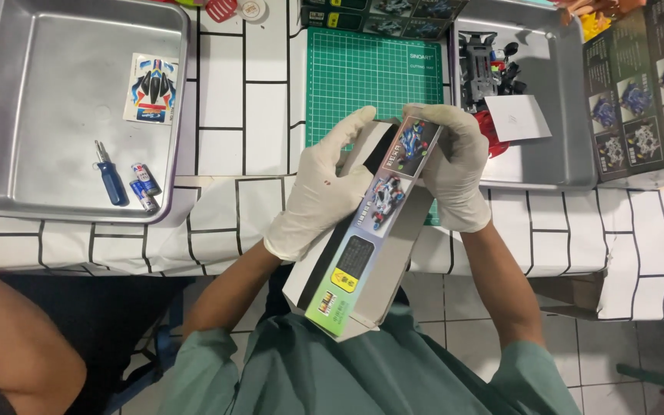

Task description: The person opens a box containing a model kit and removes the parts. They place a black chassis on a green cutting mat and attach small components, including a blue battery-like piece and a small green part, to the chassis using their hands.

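My gloved left hand (318, 196) and right hand (455, 165) both clasp the far end of the toy car box (366, 246), held above the table edge; its long axis runs from my chest up toward the green cutting mat (363, 77).

The person is wearing a thin, cream-white rubber glove on the left hand (320, 192) and another on the right hand (455, 165), cuffs ending at the wrists; forearms are showing bare; a grey-green short-sleeved shirt (363, 373) is covering the chest.
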